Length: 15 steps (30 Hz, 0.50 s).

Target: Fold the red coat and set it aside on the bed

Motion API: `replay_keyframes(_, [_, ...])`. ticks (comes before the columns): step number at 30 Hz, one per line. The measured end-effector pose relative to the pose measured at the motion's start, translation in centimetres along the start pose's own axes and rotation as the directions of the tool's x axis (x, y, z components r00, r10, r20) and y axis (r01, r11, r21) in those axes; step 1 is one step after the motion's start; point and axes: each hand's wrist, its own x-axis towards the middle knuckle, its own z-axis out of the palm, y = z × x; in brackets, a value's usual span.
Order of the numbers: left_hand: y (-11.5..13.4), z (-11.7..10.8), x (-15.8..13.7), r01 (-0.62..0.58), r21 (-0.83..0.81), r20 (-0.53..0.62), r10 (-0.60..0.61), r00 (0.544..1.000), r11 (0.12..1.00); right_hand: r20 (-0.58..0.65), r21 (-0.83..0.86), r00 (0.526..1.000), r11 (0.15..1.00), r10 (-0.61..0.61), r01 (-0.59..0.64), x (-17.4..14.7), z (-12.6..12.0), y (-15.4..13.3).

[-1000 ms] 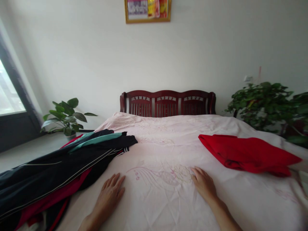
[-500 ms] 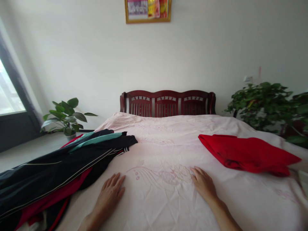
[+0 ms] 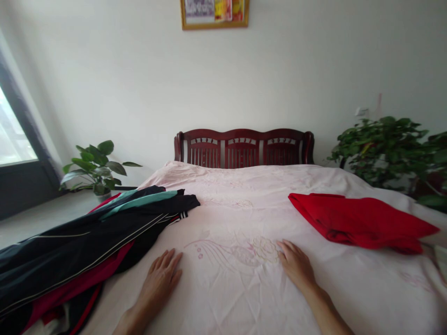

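My left hand (image 3: 162,273) lies flat on the pale pink bedspread (image 3: 240,298), fingers stretched out and nothing in it. To its left is a pile of clothes (image 3: 80,246), mostly dark with white piping, with teal and crimson pieces showing between. My right hand (image 3: 295,263) also rests on the bedspread, open and holding nothing, beside an embroidered flower (image 3: 264,250). Beyond it to the right lies a folded red garment (image 3: 363,221), apart from the hand.
A dark red wooden headboard (image 3: 240,149) stands at the bed's far end. Potted plants flank the bed, one at the left (image 3: 99,167) and leafy ones at the right (image 3: 387,153). A framed picture (image 3: 214,14) hangs on the wall above.
The view has tilted very slightly downward. Both hands and the clothes stay where they were.
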Motion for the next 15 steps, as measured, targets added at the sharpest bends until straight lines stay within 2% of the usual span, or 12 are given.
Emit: replay_keyframes(15, [-0.31, 0.67, 0.05, -0.01, -0.014, -0.036, 0.009, 0.999, 1.0, 0.01, 0.001, 1.0, 1.0, 0.008, -0.008, -0.02, -0.24, -0.22])
